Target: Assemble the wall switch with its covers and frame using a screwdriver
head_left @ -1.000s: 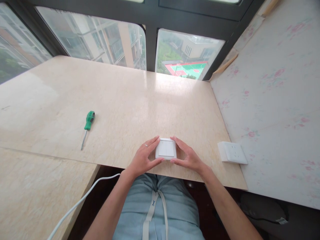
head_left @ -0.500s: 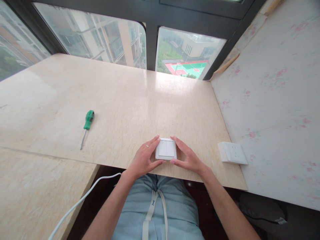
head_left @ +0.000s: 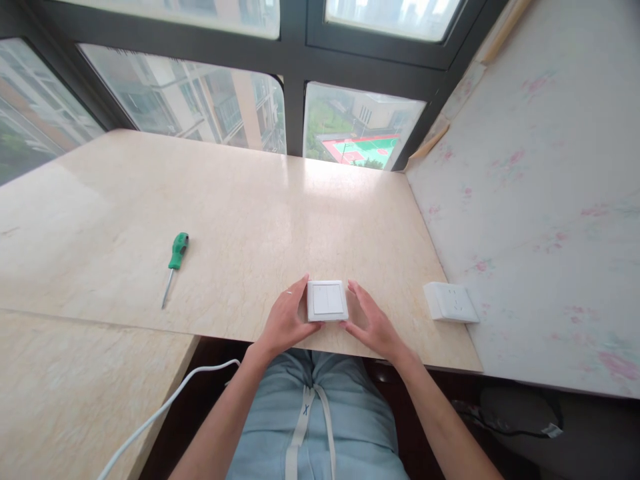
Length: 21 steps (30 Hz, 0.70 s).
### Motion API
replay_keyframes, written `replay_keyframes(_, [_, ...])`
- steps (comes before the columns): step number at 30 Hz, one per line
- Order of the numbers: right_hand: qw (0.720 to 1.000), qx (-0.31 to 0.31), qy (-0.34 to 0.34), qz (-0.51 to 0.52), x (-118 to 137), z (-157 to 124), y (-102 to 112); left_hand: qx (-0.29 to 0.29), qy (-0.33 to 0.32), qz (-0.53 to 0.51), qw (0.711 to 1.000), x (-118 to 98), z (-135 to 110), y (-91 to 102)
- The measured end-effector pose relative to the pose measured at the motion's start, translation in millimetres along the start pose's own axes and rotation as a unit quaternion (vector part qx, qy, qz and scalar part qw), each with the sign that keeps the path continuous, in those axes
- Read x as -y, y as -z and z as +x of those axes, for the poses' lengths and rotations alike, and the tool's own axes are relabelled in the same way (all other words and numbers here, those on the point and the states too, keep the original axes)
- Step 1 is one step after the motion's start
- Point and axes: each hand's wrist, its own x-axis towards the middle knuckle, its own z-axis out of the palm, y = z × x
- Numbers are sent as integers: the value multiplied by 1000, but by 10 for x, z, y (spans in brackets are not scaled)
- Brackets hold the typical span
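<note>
A white two-rocker light switch (head_left: 329, 299) lies face up near the front edge of the pale marble-look ledge (head_left: 240, 233). My left hand (head_left: 287, 315) holds its left side, with the fingertips at the upper left corner and the thumb along the front edge. To the right of the switch is my right hand (head_left: 374, 321), fingers and thumb spread. Its fingertips stand a little off the side, and the thumb tip is close to the lower right corner; whether it touches I cannot tell. The undersides of both hands are hidden.
A green-handled screwdriver (head_left: 175, 267) lies on the ledge to the left. At the right, a white wall socket (head_left: 453, 302) sits against the flowered wall (head_left: 545, 200). A white cable (head_left: 170, 400) hangs at the lower left. Dark-framed windows (head_left: 295, 113) border the back.
My right fingers have come away from the switch's right side, leaving a gap. The left hand keeps its place at the switch. The camera view has tilted up a little.
</note>
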Motion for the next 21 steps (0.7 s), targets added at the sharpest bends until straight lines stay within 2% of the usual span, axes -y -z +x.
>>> replay_keyframes(6, [994, -76, -70, 47, 65, -454, 121, -53, 84, -92, 991, -144, 74, -58])
replay_keyframes(10, [985, -124, -108, 51, 70, -685, 236, -51, 89, -142, 985, -217, 200, -140])
replay_keyframes(16, [965, -213, -145, 55, 19, -896, 369, 8, 31, -114, 993, -465, 476, -456])
replay_keyframes(21, [934, -295, -193, 63, -129, -1071, 450, 63, -76, -66, 993, -695, 661, -837])
